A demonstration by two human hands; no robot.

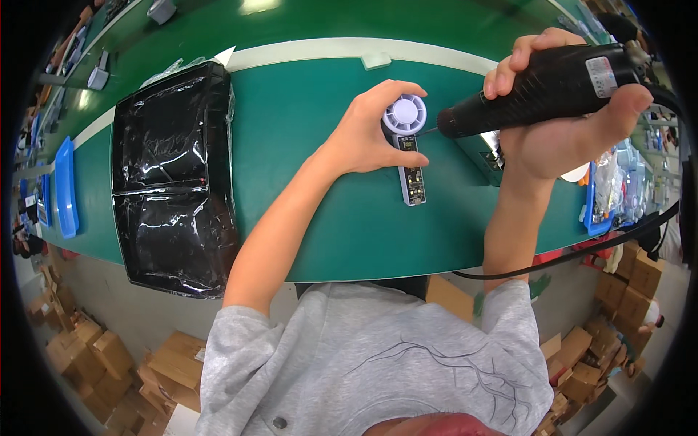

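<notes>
My left hand [374,129] grips a small lilac handheld fan [405,115], thumb on one side and fingers round its round head. The fan lies on the green table with its handle toward me, and a dark circuit board [413,174] shows along the uncovered handle. In my right hand [542,138] is a black electric screwdriver [534,87], held nearly level, its thin bit pointing left to the fan's neck. Whether the bit touches a screw there is too small to tell. A dark box-like device [483,156] stands partly hidden behind my right wrist.
Black trays [171,174] wrapped in clear film lie at the left. Blue bins stand at the far left [66,187] and right [598,196], the right one near bagged parts. A black cable [582,251] loops along the right. Cardboard boxes [178,363] sit on the floor.
</notes>
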